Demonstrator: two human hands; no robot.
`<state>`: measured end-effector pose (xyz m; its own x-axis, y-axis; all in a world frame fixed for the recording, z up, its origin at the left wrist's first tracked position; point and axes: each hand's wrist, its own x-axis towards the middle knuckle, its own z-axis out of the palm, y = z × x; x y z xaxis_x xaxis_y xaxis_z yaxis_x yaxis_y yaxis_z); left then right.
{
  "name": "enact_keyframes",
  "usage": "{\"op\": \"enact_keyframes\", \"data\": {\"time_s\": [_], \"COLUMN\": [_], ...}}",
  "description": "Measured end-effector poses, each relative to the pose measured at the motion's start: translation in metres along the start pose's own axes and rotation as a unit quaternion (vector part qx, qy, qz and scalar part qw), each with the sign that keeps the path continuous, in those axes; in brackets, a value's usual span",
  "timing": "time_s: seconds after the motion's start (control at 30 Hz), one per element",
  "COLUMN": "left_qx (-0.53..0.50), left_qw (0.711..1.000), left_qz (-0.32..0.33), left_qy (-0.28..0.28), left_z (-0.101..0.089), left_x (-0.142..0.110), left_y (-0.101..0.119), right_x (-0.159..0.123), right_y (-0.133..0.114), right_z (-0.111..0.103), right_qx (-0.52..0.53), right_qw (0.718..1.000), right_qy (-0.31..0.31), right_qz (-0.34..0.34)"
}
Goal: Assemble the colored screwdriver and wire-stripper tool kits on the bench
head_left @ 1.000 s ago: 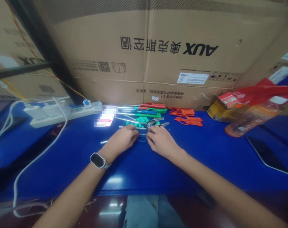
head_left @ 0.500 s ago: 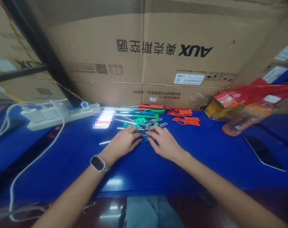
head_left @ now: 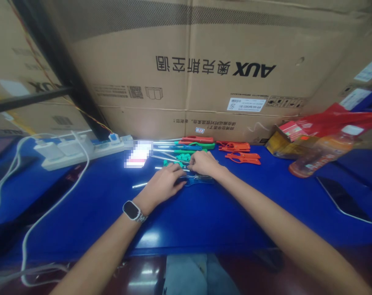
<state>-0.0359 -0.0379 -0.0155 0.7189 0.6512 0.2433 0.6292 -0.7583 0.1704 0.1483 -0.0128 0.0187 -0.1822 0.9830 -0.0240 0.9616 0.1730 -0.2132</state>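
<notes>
While my left hand [head_left: 164,183] hangs low over the glossy blue tabletop [head_left: 250,217], its fingers curl at the left end of a flat, see-through blue plastic piece [head_left: 199,182] — whether they grip it, I cannot tell. The piece runs rightward from those fingertips, on my side of my right hand [head_left: 204,162]. That hand is bent, thumb and forefinger drawn close together beside small teal-green plastic parts [head_left: 183,157]; anything pinched between them is too small for me to make out.

Just beyond my hands lie thin silvery metal rods [head_left: 164,146] and long-handled plastic pieces in red [head_left: 201,139], green and blue. To their right sit flat, bright orange plastic pieces [head_left: 244,158], untouched and apart from my fingers. Farther right, a clear plastic bottle of reddish-orange drink [head_left: 323,153] leans over, near a dark, slim phone [head_left: 342,199]. On my left, a white power strip [head_left: 102,149] carries plugs — a brightly lit screen [head_left: 139,153], partly pixelated, lies beside it.
</notes>
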Motion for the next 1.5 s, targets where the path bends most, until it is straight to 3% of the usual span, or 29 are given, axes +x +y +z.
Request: {"op": "enact_keyframes", "data": {"time_s": [0.5,0.63,0.73,0.8,0.93,1.1,1.23,1.33,1.5], "left_qx": [-0.034,-0.036,-0.002,0.039,0.117,0.113,0.042,-0.018,0.031], "left_qw": [0.986,0.986,0.984,0.985,0.985,0.986,0.987,0.979,0.971], "left_qz": [-0.116,-0.108,-0.097,-0.099,-0.112,-0.120,-0.109,-0.099,-0.085], "left_qy": [0.111,0.124,0.152,0.138,0.050,0.040,0.108,0.175,0.221], "left_z": [-0.005,-0.003,-0.006,-0.008,-0.008,-0.003,-0.005,-0.007,-0.007], "left_x": [-0.003,-0.001,0.015,0.034,0.069,0.080,0.071,0.065,0.058], "left_y": [-0.022,-0.021,-0.020,-0.018,-0.011,-0.007,-0.011,-0.016,-0.022], "right_x": [-0.003,-0.001,0.000,-0.001,-0.008,-0.016,-0.016,-0.017,-0.018], "right_y": [0.012,0.030,0.049,0.057,0.060,0.061,0.067,0.065,0.052], "right_z": [0.003,0.007,0.007,0.008,0.013,0.026,0.031,0.031,0.035], "right_qx": [0.038,0.090,0.171,0.218,0.255,0.322,0.369,0.357,0.282], "right_qw": [0.999,0.994,0.978,0.966,0.954,0.928,0.911,0.908,0.920], "right_qy": [0.004,0.062,0.123,0.141,0.155,0.185,0.186,0.220,0.269], "right_qz": [0.014,-0.003,-0.009,-0.001,-0.003,-0.014,-0.007,-0.011,-0.036]}}
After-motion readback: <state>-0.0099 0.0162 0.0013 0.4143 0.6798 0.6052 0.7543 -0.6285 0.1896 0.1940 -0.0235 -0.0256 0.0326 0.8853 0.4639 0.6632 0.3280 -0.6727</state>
